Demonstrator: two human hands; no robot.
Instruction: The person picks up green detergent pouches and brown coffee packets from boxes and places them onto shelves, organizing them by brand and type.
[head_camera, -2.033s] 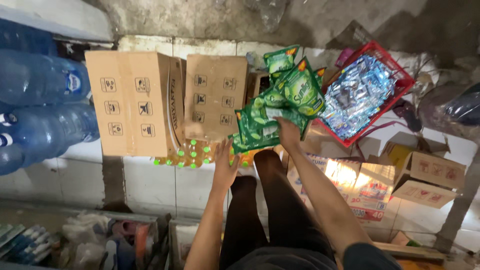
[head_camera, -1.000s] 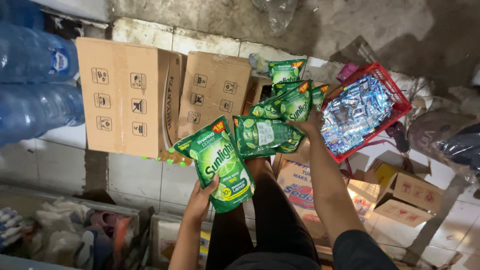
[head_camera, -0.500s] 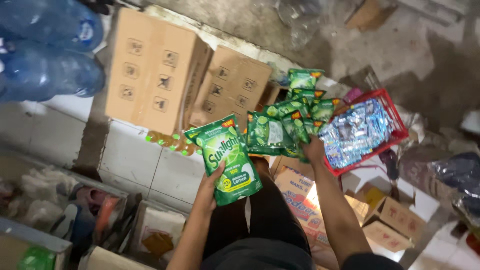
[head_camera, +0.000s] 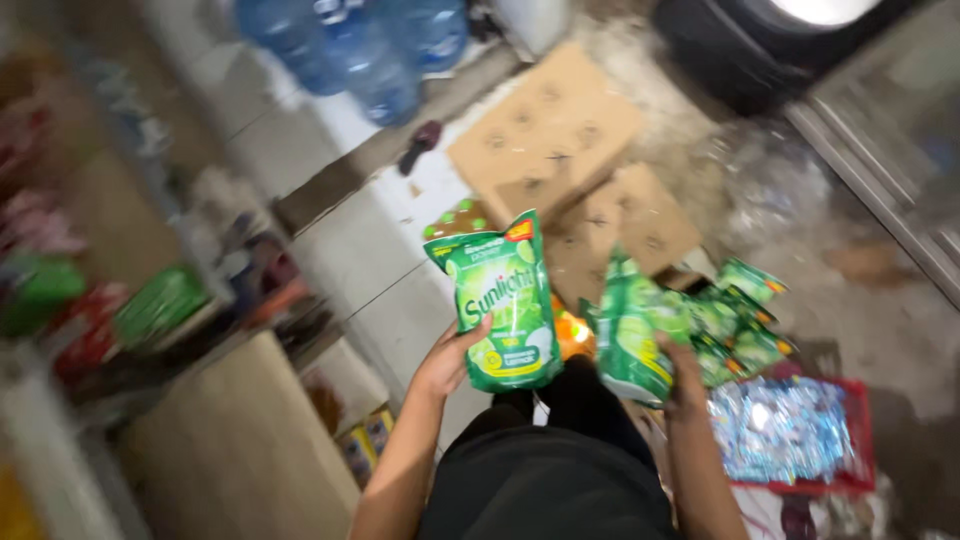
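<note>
My left hand (head_camera: 452, 358) grips a green refill pouch (head_camera: 500, 300) by its lower left corner and holds it upright in front of me. A second green pouch (head_camera: 632, 335) is held in my right hand (head_camera: 682, 375), which grasps it from the right side. Just beyond that hand, several more green pouches (head_camera: 745, 310) lie in a pile on the floor. My dark trousers (head_camera: 545, 480) fill the bottom middle of the view.
Two brown cardboard boxes (head_camera: 545, 130) lie on the tiled floor ahead. Blue water bottles (head_camera: 365, 45) stand at the top. A red basket (head_camera: 800, 435) of silvery packets sits at right. Blurred shelves with goods (head_camera: 120, 300) run along the left.
My right hand has lifted a green pouch off the pile. The view has swung sharply left, bringing the shelves into sight, while my left hand keeps its pouch.
</note>
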